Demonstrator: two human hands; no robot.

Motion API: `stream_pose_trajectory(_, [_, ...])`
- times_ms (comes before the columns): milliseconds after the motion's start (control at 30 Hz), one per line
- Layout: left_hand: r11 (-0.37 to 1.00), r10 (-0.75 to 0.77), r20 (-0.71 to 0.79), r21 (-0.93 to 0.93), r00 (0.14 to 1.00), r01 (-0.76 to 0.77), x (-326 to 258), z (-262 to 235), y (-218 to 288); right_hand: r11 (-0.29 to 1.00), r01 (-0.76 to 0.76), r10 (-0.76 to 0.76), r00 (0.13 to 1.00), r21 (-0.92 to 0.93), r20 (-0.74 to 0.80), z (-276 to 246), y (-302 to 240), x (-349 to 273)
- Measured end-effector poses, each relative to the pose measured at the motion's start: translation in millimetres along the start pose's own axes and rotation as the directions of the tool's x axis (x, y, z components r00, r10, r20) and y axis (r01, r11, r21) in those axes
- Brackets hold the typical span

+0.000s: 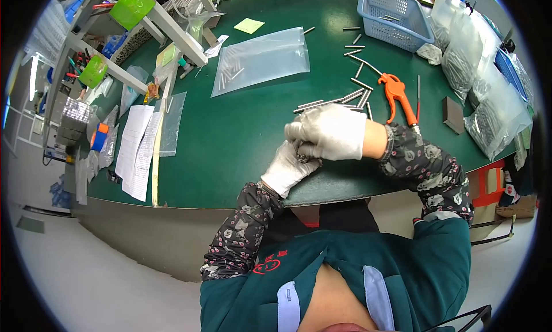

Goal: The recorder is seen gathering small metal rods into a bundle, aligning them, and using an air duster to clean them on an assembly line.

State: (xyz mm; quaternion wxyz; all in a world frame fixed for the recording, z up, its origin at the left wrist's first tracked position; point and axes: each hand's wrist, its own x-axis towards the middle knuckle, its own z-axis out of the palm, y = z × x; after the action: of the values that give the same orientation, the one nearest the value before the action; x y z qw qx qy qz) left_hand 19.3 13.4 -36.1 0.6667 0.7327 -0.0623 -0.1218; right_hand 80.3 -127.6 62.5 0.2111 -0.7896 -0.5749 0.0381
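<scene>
Both of my hands wear white gloves and meet just above the near part of the green table (pixel 218 159). My left hand (pixel 287 170) is closed, palm side hidden. Over it lies my right hand (pixel 330 133), its fingers curled against the left one. Something small and dark shows between the fingers, too covered to name. Just beyond my right hand, several metal rods (pixel 359 94) lie loosely scattered. A clear plastic bag (pixel 270 58) with several small rods inside lies flat farther off. Right of the rods rests an orange air blow gun (pixel 395 93).
At the back right stands a blue plastic basket (pixel 397 34) holding a few rods. Filled clear bags (pixel 489 110) line the right edge, near a dark block (pixel 453 114). Papers (pixel 137 151) lie at left, below a white rack (pixel 181 41) with green bins (pixel 132 8).
</scene>
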Motion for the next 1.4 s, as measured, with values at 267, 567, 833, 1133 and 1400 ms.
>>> stream_pose_trajectory(267, [0.996,0.090,-0.038,-0.023,0.995,-0.091,-1.5,0.7,3.2,0.964,-0.118,0.263,0.549,0.237,-0.793,-71.1,100.9,-21.8])
stream_pose_trajectory(567, [0.993,0.117,-0.059,0.011,0.991,-0.117,-3.1,0.3,4.6,0.359,-0.902,0.649,0.057,0.240,-0.758,-131.9,267.8,-115.4])
stream_pose_trajectory(833, [0.992,0.123,-0.025,-0.012,0.992,-0.123,0.7,-1.6,0.9,0.308,-0.919,0.788,0.103,0.244,-0.607,-120.4,291.1,-141.7])
stream_pose_trajectory(1133, [0.990,0.140,-0.064,-0.011,0.988,-0.141,-0.9,-2.5,2.2,0.787,-0.523,0.587,0.798,0.327,-0.138,-39.6,44.9,-53.6])
stream_pose_trajectory(1400, [0.974,0.221,-0.061,-0.039,0.973,-0.223,1.3,3.3,3.2,0.696,-0.389,0.530,0.846,0.603,-0.066,63.2,6.8,-40.0])
